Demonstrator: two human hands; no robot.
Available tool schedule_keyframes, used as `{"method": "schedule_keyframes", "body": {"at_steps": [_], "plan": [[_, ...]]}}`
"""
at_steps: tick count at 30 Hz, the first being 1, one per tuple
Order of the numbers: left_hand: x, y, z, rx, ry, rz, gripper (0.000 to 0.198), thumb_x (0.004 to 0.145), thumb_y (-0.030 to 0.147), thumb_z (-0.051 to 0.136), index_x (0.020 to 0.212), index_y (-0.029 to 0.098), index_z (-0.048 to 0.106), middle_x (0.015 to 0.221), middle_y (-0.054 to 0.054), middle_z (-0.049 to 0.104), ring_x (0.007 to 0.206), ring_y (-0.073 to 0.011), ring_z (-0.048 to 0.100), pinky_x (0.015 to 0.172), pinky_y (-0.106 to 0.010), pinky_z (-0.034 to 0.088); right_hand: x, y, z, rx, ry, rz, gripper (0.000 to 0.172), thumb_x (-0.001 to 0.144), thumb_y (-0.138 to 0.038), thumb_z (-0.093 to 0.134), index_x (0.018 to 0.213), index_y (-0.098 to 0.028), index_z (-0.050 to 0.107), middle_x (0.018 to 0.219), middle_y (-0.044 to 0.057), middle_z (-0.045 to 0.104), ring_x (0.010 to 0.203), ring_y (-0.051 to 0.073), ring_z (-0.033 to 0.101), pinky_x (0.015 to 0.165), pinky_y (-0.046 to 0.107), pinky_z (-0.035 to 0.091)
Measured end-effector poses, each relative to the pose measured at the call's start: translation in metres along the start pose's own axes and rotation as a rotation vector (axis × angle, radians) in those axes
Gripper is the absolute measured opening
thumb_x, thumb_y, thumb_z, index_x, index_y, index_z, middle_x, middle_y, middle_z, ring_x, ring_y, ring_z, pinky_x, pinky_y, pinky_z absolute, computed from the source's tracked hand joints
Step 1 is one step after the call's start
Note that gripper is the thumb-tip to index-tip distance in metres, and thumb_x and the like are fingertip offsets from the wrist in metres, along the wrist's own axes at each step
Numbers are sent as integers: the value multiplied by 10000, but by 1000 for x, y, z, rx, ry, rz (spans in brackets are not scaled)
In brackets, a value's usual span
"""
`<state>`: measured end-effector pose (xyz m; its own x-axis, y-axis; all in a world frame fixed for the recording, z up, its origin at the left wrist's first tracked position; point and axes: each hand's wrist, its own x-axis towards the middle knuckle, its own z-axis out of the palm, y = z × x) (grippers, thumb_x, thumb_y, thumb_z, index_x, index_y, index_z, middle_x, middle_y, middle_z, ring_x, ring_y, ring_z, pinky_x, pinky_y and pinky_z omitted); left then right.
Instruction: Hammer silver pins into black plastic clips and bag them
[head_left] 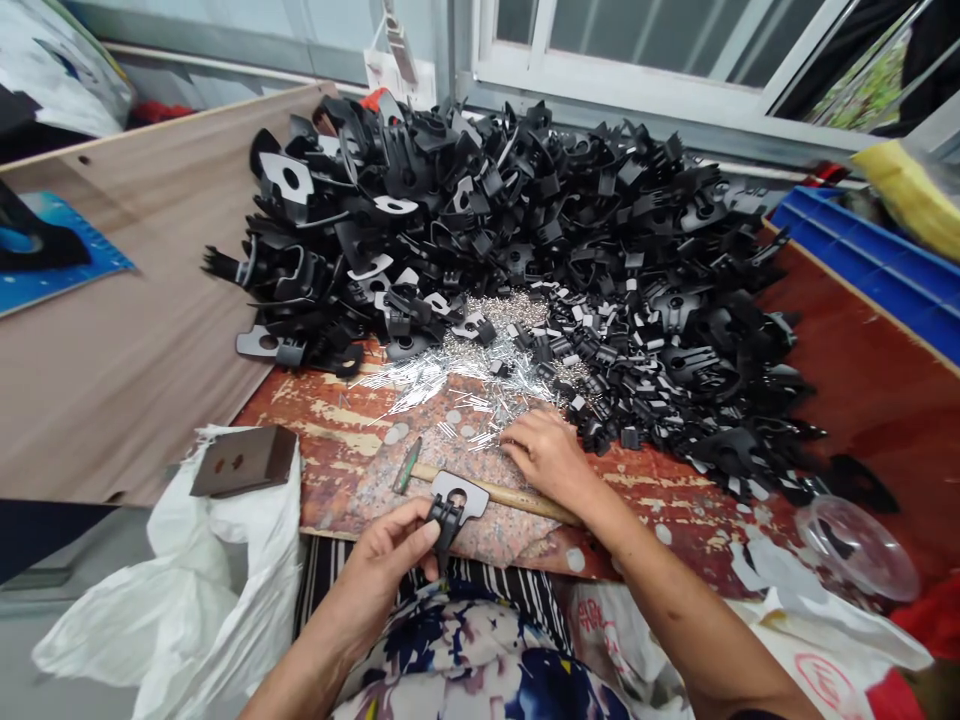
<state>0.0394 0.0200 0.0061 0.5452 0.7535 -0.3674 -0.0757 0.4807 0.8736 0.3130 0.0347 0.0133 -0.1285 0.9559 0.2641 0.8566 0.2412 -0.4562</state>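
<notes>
At lower centre, the left hand [396, 548] pinched a black plastic clip with a grey, holed plate [448, 513]. Just beyond lay a wooden-handled hammer [517, 498]. Mid-frame, the right hand [546, 452] reached among thin silver metal pins [427, 382], its grip impossible to tell. Black plastic parts [487, 190] filled upper centre.

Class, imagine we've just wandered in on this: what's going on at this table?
A person sits at a table working with bare hands. The left hand holds a black part near the table's front edge. The right hand is down by the loose silver pins; whether it has one is hidden. A hammer lies between the hands, and a big heap of black pieces stands behind.
</notes>
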Motion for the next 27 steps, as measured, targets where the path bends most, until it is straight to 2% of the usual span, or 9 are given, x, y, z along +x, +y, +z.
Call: {"method": "schedule_keyframes", "body": {"at_steps": [4, 9, 11, 13, 16, 20, 23, 25, 27], "plan": [[-2, 4, -3, 15, 31, 8, 297, 813, 473, 763, 812, 180, 712, 772, 8, 583, 580, -98, 511, 588, -221, 419, 3, -12, 13, 117, -29, 77, 86, 895, -200, 662, 816, -213, 696, 886, 67, 632, 940, 244, 522, 914, 412, 380], [0, 6, -4, -5, 42, 12, 290, 809, 466, 765, 818, 182, 704, 800, 16, 583, 557, -80, 513, 585, -217, 408, 2, -2, 14, 334, -10, 162, 133, 890, -166, 619, 782, -211, 682, 850, 48, 652, 888, 216, 555, 893, 390, 406], [2, 4, -5, -8, 44, 18, 286, 820, 461, 755, 814, 180, 698, 808, 15, 587, 555, -75, 518, 594, -218, 404, 0, 4, 12, 455, 4, 230, 117, 910, -255, 617, 819, -213, 676, 831, 34, 672, 819, 190, 586, 819, 352, 452], [3, 3, -6, -8, 41, 27, 288, 827, 460, 746, 806, 178, 694, 805, 15, 581, 558, -77, 521, 593, -220, 403, -1, 7, 11, 596, -7, 305, 195, 928, -383, 601, 866, -207, 658, 781, 24, 685, 694, 159, 598, 672, 295, 480], [4, 2, -7, -3, 40, 31, 289, 828, 459, 741, 795, 177, 683, 807, 13, 577, 562, -84, 522, 586, -225, 407, -2, 8, 8, 793, -65, 387, 349, 934, -535, 561, 871, -194, 610, 736, 28, 700, 514, 109, 554, 469, 221, 420], [4, 3, -7, -1, 46, 22, 292, 812, 458, 751, 794, 178, 672, 818, 7, 595, 563, -92, 526, 580, -227, 417, -4, 12, -3, 924, -83, 452, 351, 939, -539, 547, 916, -191, 592, 814, 50, 730, 477, 85, 540, 408, 193, 370], [3, 4, -7, -3, 46, 11, 293, 810, 459, 755, 799, 178, 671, 830, 2, 604, 580, -99, 534, 597, -230, 432, -5, 24, -15, 712, 4, 421, 293, 964, -415, 508, 1125, -199, 625, 896, 51, 740, 532, 111, 575, 463, 229, 421], [3, 3, -7, -4, 47, 4, 293, 804, 459, 762, 801, 180, 676, 825, 4, 602, 580, -98, 531, 606, -229, 435, -4, 30, -19, 415, 129, 352, 302, 968, -322, 484, 1202, -206, 637, 950, 65, 731, 689, 160, 632, 638, 302, 507], [3, 3, -7, -6, 44, -2, 293, 797, 462, 770, 803, 182, 682, 816, 7, 594, 580, -99, 526, 605, -227, 435, -1, 30, -16, 229, 196, 282, 268, 944, -280, 532, 1156, -212, 681, 1023, 91, 710, 905, 222, 634, 861, 402, 497]]}}
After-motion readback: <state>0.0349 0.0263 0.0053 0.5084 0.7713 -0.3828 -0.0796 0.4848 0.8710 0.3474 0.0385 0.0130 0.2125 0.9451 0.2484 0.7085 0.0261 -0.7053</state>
